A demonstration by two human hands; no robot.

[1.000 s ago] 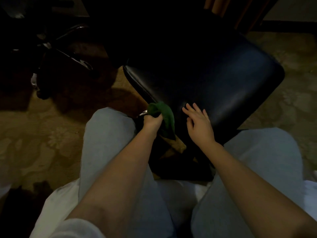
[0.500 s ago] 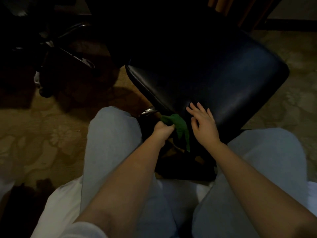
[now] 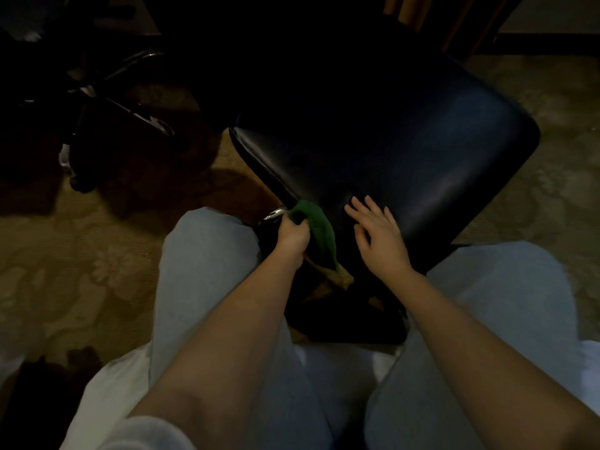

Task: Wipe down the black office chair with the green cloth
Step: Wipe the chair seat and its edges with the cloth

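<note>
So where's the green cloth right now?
In the head view, near centre: the left hand grips the green cloth at the near edge of the seat of the black office chair, its tail hanging down just left of the right hand.

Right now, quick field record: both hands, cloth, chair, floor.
left hand: grips green cloth, at the seat's left edge
right hand: flat on the seat, fingers spread
green cloth: bunched in the grip, tail hanging down
black office chair: seat turned cornerwise to the person
floor: patterned carpet; second chair base far left, in shadow
</note>
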